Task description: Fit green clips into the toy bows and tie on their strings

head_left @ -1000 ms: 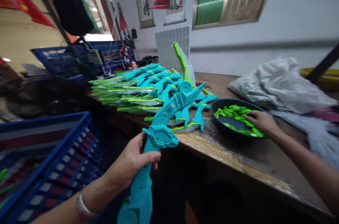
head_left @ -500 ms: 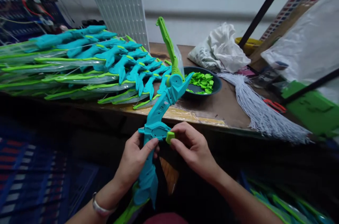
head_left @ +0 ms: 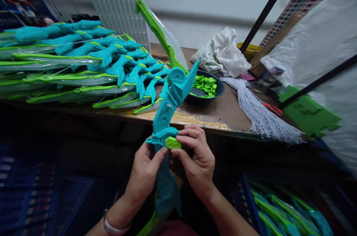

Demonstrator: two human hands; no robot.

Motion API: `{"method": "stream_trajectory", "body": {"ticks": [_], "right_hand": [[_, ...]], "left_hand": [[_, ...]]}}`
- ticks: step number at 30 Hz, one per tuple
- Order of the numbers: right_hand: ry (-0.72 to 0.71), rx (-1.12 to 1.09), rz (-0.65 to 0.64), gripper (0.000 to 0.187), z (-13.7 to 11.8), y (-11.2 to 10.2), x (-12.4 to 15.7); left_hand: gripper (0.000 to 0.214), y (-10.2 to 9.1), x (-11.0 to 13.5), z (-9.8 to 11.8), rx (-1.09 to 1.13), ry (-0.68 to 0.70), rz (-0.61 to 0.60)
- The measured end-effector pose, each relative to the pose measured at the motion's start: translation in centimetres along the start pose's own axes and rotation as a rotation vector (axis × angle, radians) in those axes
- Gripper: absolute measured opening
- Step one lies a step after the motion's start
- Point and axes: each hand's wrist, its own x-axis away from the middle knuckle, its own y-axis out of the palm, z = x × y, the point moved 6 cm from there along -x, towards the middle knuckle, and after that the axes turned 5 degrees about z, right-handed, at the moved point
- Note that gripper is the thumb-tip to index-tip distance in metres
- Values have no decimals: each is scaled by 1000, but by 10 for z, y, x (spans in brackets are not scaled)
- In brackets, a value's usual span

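In front of me I hold a teal plastic toy bow (head_left: 167,113) upright, with a lime green limb in clear wrap at its top. My left hand (head_left: 146,171) is wrapped round its grip just below the hexagonal middle. My right hand (head_left: 195,161) pinches a small lime green piece (head_left: 173,142) against that hexagonal middle. A dark bowl (head_left: 219,89) with several of the same green pieces stands on the wooden table (head_left: 223,111) behind the bow.
A stack of teal and green bows (head_left: 83,65) in clear bags covers the table's left. A bundle of white strings (head_left: 256,113), a white bag (head_left: 223,52) and a green block (head_left: 306,111) lie to the right. Blue crates (head_left: 33,191) stand below; one at right holds more bows (head_left: 281,210).
My right hand left the bowl with a green piece, came to the bow and now presses it onto the hexagonal middle. My view turned right and down.
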Motion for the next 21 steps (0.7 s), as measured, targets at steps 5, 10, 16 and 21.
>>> {"method": "stream_trajectory", "body": {"ticks": [5,10,16,21], "right_hand": [[36,3,0,24,7,-1,5],[-108,187,-124,31,-5,-5,1],[-443,440,-270,52,-26,-9,4],[57,179,-242,49,-4,-18,-5]], "left_hand": [[32,4,5,-7,79,-55,-70],[34,6,7,-8,-3,-42,-41],[32,10,10,-9,4,-71,-58],[28,8,10,-2,-132,22,-55]]}}
